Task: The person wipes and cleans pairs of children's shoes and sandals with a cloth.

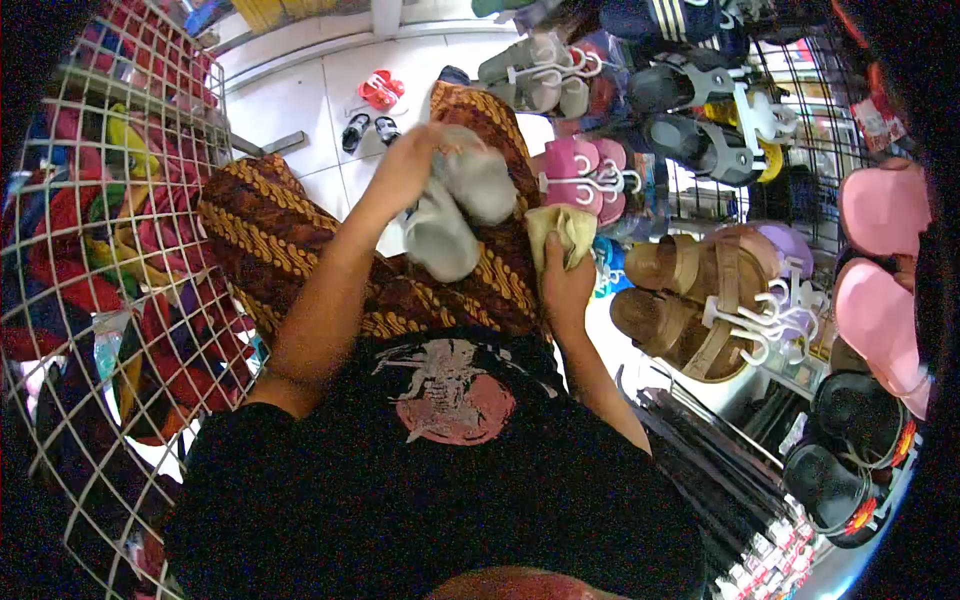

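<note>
A pair of grey sandals (442, 245), somewhat blurred by motion, is held over my lap in my left hand (408, 165). My left fingers are closed round them at the far end, partly hidden by the sandals. A pale yellow cloth (562, 232) is bunched in my right hand (568, 285), which is closed with the thumb pressed on it. The cloth is beside my right knee, a little right of the sandals. Just beyond the cloth hang pink sandals (572, 165) on a white hanger.
A wire mesh basket (130, 230) full of colourful items stands at my left. Brown sandals (690, 300), pink slippers (880, 300) and black sandals (835, 480) hang along my right. Red sandals (380, 88) and small black sandals (368, 130) lie on the white tiled floor (300, 95).
</note>
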Demonstrator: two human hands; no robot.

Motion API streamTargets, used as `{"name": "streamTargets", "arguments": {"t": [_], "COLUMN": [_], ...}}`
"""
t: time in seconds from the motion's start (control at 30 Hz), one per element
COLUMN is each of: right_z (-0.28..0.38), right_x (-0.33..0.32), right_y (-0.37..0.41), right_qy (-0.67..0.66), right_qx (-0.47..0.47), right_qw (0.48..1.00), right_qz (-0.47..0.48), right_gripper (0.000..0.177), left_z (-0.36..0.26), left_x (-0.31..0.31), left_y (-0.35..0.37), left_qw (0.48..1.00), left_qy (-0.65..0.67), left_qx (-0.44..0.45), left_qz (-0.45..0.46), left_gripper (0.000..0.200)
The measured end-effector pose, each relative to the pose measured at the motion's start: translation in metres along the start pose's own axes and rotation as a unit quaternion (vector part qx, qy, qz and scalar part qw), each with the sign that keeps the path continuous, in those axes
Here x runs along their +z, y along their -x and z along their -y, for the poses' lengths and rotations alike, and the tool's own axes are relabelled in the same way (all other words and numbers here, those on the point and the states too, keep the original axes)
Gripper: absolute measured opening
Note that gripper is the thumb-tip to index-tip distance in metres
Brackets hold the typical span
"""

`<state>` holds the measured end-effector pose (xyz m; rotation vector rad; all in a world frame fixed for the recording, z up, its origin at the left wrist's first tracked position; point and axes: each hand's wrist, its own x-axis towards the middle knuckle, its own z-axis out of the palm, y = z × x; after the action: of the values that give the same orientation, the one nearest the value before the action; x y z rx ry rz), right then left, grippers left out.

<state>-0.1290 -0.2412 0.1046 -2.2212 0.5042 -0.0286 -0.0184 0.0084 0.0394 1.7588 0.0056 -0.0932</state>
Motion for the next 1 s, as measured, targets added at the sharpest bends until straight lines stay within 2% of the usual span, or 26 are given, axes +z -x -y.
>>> {"name": "streamTargets", "arguments": {"t": [0.03,0.07,0.1,0.17,0.2,0.27,0.3,0.37,0.4,0.5,0.53,0.63,0.67,0.77,0.8,0.87,0.93,1.0], "right_z": [-0.001,-0.001,0.001,0.013,0.008,-0.009,-0.007,-0.004,-0.003,0.009,0.004,0.006,0.003,0.016,0.015,0.019,0.029,0.041], "right_x": [0.003,0.006,0.009,0.012,0.015,0.023,0.021,0.014,0.016,0.011,0.010,0.007,0.008,0.007,0.007,0.008,0.010,0.013], "right_y": [0.000,0.000,0.001,0.002,-0.001,-0.006,-0.005,0.001,0.001,0.008,0.008,0.009,0.008,0.007,0.007,0.001,-0.003,-0.003], "right_qy": [0.033,0.067,0.100,0.102,0.104,0.093,0.123,0.185,0.197,0.261,0.263,0.229,0.238,0.215,0.232,0.234,0.250,0.280], "right_qx": [-0.005,-0.011,-0.017,-0.049,-0.083,-0.155,-0.175,-0.212,-0.269,-0.284,-0.302,-0.426,-0.445,-0.508,-0.497,-0.510,-0.499,-0.462], "right_qw": [0.999,0.998,0.995,0.994,0.991,0.983,0.977,0.959,0.943,0.922,0.915,0.874,0.861,0.829,0.829,0.814,0.811,0.819], "right_qz": [0.003,0.005,0.006,0.003,-0.004,-0.026,-0.007,0.031,0.018,0.032,0.055,0.039,0.068,0.091,0.114,0.150,0.178,0.195], "right_gripper": [0.040,0.040,0.041,0.040,0.039,0.037,0.037,0.037,0.037,0.041,0.048,0.059,0.071,0.077,0.081,0.082,0.083,0.084], "left_z": [0.001,0.030,0.039,0.039,0.001,0.001,0.005,0.014,0.016,0.021,0.024,0.035,0.040,0.019,0.011,0.043,0.036,0.026], "left_x": [-0.009,-0.009,-0.010,-0.006,-0.008,-0.002,0.001,0.007,0.010,0.020,0.023,0.037,0.041,0.045,0.047,0.057,0.053,0.049], "left_y": [-0.007,-0.021,-0.020,-0.024,-0.012,-0.014,-0.014,-0.015,-0.014,-0.014,-0.013,-0.006,-0.006,0.003,0.006,0.001,0.004,0.008], "left_qw": [0.997,0.981,0.980,0.936,0.915,0.881,0.862,0.858,0.854,0.840,0.835,0.850,0.855,0.873,0.868,0.858,0.850,0.840], "left_qy": [-0.012,-0.057,0.048,0.258,0.336,0.414,0.452,0.453,0.456,0.470,0.475,0.474,0.472,0.405,0.408,0.434,0.470,0.514], "left_qx": [-0.020,0.061,0.009,-0.090,-0.102,-0.106,-0.109,-0.108,-0.114,-0.150,-0.165,-0.145,-0.130,-0.148,-0.141,-0.140,-0.139,-0.137], "left_qz": [-0.080,-0.173,-0.194,-0.223,-0.198,-0.202,-0.201,-0.218,-0.225,-0.226,-0.223,-0.178,-0.169,-0.230,-0.246,-0.236,-0.191,-0.108], "left_gripper": [0.054,0.055,0.055,0.055,0.052,0.051,0.051,0.052,0.052,0.053,0.053,0.055,0.059,0.061,0.061,0.063,0.064,0.065]}}
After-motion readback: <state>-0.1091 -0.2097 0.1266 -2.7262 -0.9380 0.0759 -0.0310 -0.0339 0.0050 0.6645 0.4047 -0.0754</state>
